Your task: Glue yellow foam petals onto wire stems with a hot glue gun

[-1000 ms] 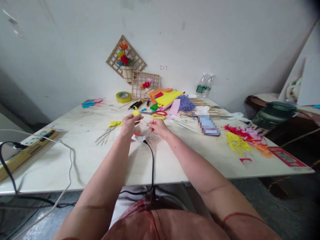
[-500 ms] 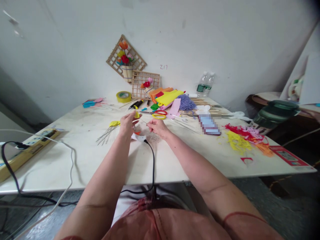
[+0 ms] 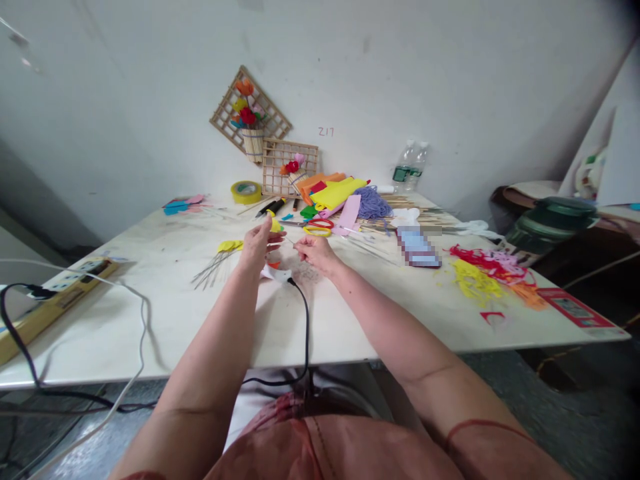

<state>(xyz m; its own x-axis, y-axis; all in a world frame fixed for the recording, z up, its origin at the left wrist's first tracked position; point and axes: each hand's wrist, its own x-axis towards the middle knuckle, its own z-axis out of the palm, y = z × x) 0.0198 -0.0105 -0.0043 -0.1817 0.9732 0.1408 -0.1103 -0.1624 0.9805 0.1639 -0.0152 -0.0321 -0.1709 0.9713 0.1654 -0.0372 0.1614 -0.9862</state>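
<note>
My right hand (image 3: pixel 316 255) pinches a thin wire stem (image 3: pixel 290 241) above the middle of the table. The stem runs left toward a yellow felt flower (image 3: pixel 275 225). Around that flower, my left hand (image 3: pixel 258 243) has its fingers stretched apart; whether they touch it is hard to see. Below the hands lies a white-bodied corded tool (image 3: pixel 275 274), likely a glue gun, partly hidden by my left hand. Finished yellow pieces (image 3: pixel 230 246) on a bundle of wire stems (image 3: pixel 205 272) rest left of my left hand.
Scissors (image 3: pixel 319 232), felt sheets (image 3: pixel 340 193), purple yarn (image 3: pixel 373 203) and yellow tape (image 3: pixel 246 192) lie behind the hands. A phone (image 3: pixel 419 248) and yellow scraps (image 3: pixel 475 283) are rightward. A black cord (image 3: pixel 307 320) crosses the front edge; a power strip (image 3: pixel 60 300) lies left.
My left hand's fingers have spread farther apart around the yellow flower. My right hand keeps its pinch on the stem, almost in the same place.
</note>
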